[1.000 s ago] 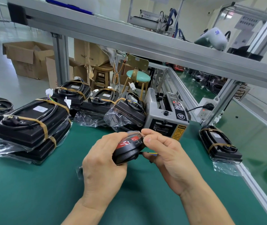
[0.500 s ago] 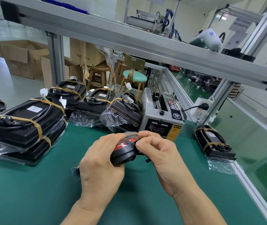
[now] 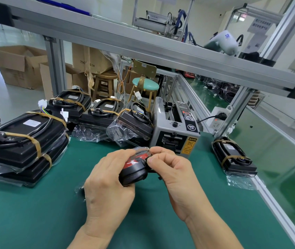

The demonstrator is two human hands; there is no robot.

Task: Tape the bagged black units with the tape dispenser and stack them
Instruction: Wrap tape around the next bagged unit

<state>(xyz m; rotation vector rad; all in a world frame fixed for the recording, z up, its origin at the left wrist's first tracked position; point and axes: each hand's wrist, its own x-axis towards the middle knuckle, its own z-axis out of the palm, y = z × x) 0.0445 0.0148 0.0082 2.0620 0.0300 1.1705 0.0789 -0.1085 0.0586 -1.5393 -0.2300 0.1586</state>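
Note:
Above the green mat, my left hand (image 3: 107,184) grips a small round black unit with a red top (image 3: 134,169), wrapped in clear plastic. My right hand (image 3: 172,173) pinches the plastic at the unit's upper right edge. Just behind my hands stands the grey tape dispenser (image 3: 175,130) with a yellow caution label. At the left lies a stack of two taped, bagged black units (image 3: 24,141). More taped units (image 3: 107,114) line the back of the mat. One taped unit (image 3: 233,157) lies at the right.
The green mat (image 3: 35,212) ends at an aluminium rail (image 3: 278,212) on the right. A frame beam (image 3: 143,51) runs overhead. A white power socket (image 3: 218,119) sits behind the dispenser. Cardboard boxes (image 3: 17,65) and stools (image 3: 107,83) stand beyond the bench.
Both hands stay on the small round unit. My right fingers have shifted up from its side to its upper edge, pinching the plastic there. The camera has shifted slightly.

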